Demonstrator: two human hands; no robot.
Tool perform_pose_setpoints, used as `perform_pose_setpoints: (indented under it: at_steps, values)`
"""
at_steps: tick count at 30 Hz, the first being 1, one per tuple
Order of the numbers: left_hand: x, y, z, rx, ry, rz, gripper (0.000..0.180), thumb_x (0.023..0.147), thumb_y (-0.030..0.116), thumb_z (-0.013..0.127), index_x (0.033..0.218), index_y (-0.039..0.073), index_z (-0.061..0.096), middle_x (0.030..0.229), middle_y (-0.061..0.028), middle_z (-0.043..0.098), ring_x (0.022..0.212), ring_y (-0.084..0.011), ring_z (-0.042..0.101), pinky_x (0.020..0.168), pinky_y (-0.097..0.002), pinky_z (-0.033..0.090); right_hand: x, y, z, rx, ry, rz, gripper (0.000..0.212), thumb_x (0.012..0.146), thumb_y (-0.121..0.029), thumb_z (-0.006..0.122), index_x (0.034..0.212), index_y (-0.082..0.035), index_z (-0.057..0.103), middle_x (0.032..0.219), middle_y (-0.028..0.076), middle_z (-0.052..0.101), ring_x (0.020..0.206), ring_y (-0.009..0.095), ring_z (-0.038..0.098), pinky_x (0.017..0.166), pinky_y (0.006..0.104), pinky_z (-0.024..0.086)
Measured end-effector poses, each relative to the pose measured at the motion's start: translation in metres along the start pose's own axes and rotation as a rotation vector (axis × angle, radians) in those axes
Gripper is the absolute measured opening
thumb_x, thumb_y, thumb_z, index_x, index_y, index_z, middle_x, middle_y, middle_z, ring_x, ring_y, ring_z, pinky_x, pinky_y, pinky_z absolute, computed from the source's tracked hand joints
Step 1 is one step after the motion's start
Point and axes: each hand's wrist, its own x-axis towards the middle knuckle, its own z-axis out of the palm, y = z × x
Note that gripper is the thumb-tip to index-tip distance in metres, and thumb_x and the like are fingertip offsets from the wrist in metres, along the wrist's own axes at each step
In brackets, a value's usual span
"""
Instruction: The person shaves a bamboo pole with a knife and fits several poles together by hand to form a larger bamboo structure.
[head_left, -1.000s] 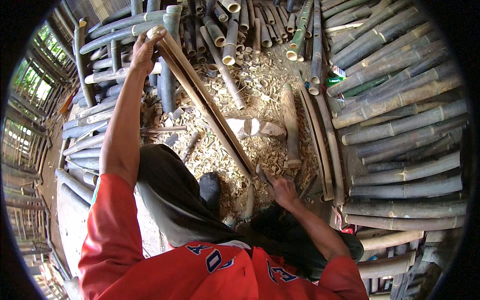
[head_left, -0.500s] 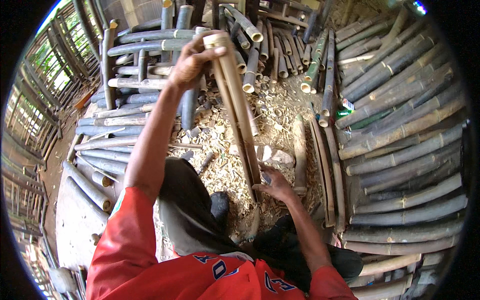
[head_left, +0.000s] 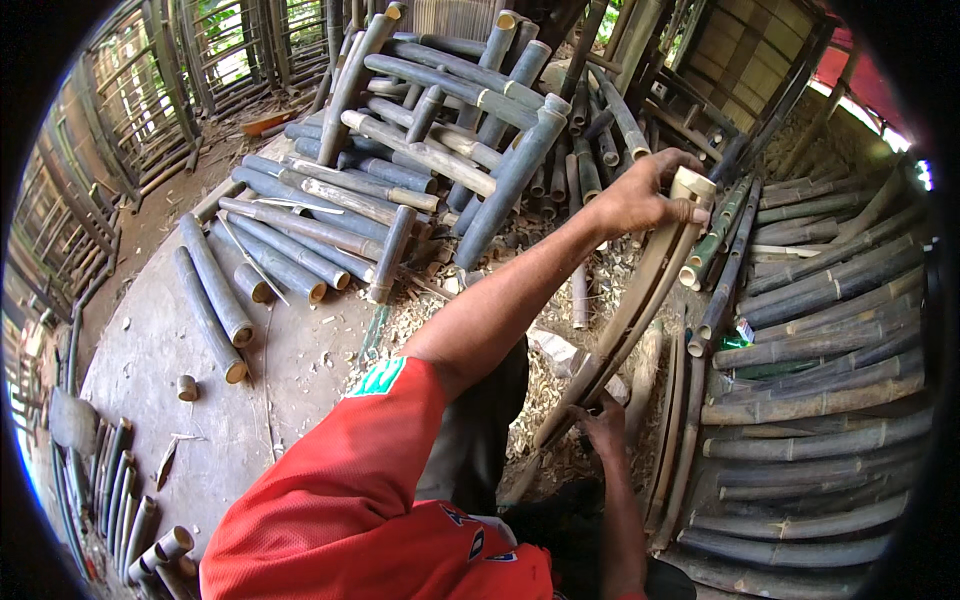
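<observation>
My left hand [head_left: 655, 197] grips the pale upper end of a split bamboo pole [head_left: 640, 290], its fingers and thumb closed round the rim. The pole leans, top to the right, with a long dark gap running down its length. Near its lower end my right hand [head_left: 604, 428] closes on the pole's edge, thumb against the bamboo; some of its fingers are hidden. Behind the pole, on the chip-strewn ground, lies a pale block [head_left: 560, 352].
Stacked dark bamboo poles [head_left: 450, 95] fill the far middle. More bamboo poles [head_left: 820, 390] lie in rows along the right. Several cut bamboo lengths [head_left: 215, 290] rest on the floor at left, near a slatted bamboo wall [head_left: 130, 130]. Wood chips [head_left: 540, 400] surround the pole's foot.
The view has turned left. The bamboo pole has gone from nearly upright to leaning right, its top moved right with my left hand. My right hand stays by its lower end.
</observation>
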Motion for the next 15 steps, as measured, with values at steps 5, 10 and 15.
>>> perform_pose_setpoints:
  at_steps: [5, 10, 15]
  values:
    - [-0.008, -0.015, -0.026, -0.145, -0.167, -0.200, 0.133, 0.066, 0.045, 0.094, 0.160, 0.003, 0.010, 0.155, -0.0379, 0.030, 0.145, -0.0468, 0.034, 0.119, -0.0614, 0.031, 0.015, -0.003, -0.035, 0.320, 0.332, -0.004, 0.049, 0.082, -0.032, 0.086, 0.113, 0.001, 0.069, 0.106, 0.014, 0.070, 0.088, 0.024, 0.069, 0.080, 0.0387, 0.060]
    - [-0.029, -0.014, 0.006, -0.080, -0.662, -0.395, 0.142, 0.062, 0.043, 0.096, 0.159, -0.003, 0.003, 0.156, -0.0388, 0.025, 0.148, -0.0490, 0.027, 0.120, -0.0621, 0.030, 0.073, -0.125, -0.155, 0.137, 0.355, -0.183, 0.066, 0.084, -0.046, 0.079, 0.118, 0.008, 0.065, 0.106, 0.023, 0.068, 0.102, 0.034, 0.065, 0.101, 0.0493, 0.049]
    - [-0.035, -0.003, 0.076, -0.561, -0.111, -0.330, 0.109, 0.064, 0.025, 0.096, 0.147, -0.007, 0.034, 0.122, -0.0240, 0.063, 0.101, -0.0321, 0.068, 0.100, -0.0458, 0.054, 0.117, -0.206, -0.247, -0.224, 0.302, -0.296, 0.093, 0.097, -0.071, 0.048, 0.146, 0.008, 0.047, 0.148, 0.029, 0.049, 0.139, 0.038, 0.047, 0.117, 0.0451, 0.034]
